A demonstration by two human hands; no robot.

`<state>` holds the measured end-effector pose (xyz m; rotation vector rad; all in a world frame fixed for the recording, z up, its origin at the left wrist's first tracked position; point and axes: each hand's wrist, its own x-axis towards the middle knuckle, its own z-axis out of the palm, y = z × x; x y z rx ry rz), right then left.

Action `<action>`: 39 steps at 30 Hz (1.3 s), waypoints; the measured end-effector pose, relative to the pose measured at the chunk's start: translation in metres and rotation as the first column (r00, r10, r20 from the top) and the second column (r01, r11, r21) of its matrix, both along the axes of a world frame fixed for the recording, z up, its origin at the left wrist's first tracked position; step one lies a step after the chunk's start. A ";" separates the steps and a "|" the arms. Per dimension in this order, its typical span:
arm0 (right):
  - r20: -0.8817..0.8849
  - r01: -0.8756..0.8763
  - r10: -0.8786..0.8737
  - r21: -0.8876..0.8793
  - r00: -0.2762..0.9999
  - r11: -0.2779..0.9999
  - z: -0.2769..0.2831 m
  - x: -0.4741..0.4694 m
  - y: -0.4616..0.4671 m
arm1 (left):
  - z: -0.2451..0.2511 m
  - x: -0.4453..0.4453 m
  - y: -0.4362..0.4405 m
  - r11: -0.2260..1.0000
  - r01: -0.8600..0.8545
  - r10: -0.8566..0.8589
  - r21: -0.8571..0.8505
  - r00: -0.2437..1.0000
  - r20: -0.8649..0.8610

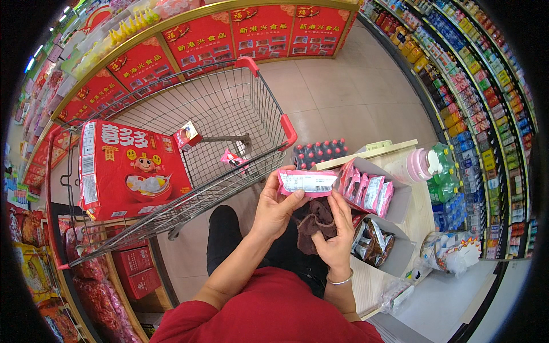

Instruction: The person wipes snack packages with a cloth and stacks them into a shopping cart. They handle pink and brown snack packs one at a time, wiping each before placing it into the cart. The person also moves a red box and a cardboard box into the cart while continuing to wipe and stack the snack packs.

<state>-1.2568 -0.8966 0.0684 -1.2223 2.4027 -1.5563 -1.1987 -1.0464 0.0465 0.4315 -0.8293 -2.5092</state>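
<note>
Between my two hands is a pink snack packet (pixel 307 182), its white printed back with a barcode turned up. My left hand (pixel 274 206) grips its left end, thumb across the lower edge. The fingertips of my right hand (pixel 336 231) touch the packet's right end, while the same hand clasps a dark brown cloth (pixel 315 227) that hangs below. Just right of the packet, a grey display box (pixel 399 199) holds several similar pink packets (pixel 369 193) standing in a row. Nearer me, a second grey box (pixel 405 251) contains brown and silver packets (pixel 374 244).
A wire shopping cart (pixel 231 98) at my left carries a large red carton (pixel 137 171), a small red box (pixel 188 136) and a pink packet (pixel 233 158). On the wooden shelf (pixel 422 206) stands a pink-lidded bottle (pixel 411 166). Bottle packs (pixel 319 153) sit beyond. Stocked shelves (pixel 463 103) line the right.
</note>
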 end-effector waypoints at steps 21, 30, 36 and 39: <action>0.095 0.010 -0.009 -0.009 0.995 1.000 -0.005 0.004 0.002 | -0.009 0.002 0.001 0.984 -0.017 0.007 -0.178 0.999 -0.054; 0.110 0.057 -0.052 -0.043 0.993 0.997 -0.004 0.006 0.004 | -0.010 0.004 0.001 0.982 -0.019 0.011 -0.189 0.999 -0.048; 0.105 0.066 -0.056 -0.090 0.993 0.994 -0.004 0.006 0.005 | -0.008 0.005 0.001 0.987 -0.025 0.018 -0.162 0.999 -0.041; 0.146 0.087 -0.067 -0.138 0.987 0.987 -0.004 0.008 0.005 | -0.006 0.006 0.002 0.987 -0.036 0.030 -0.153 0.999 -0.041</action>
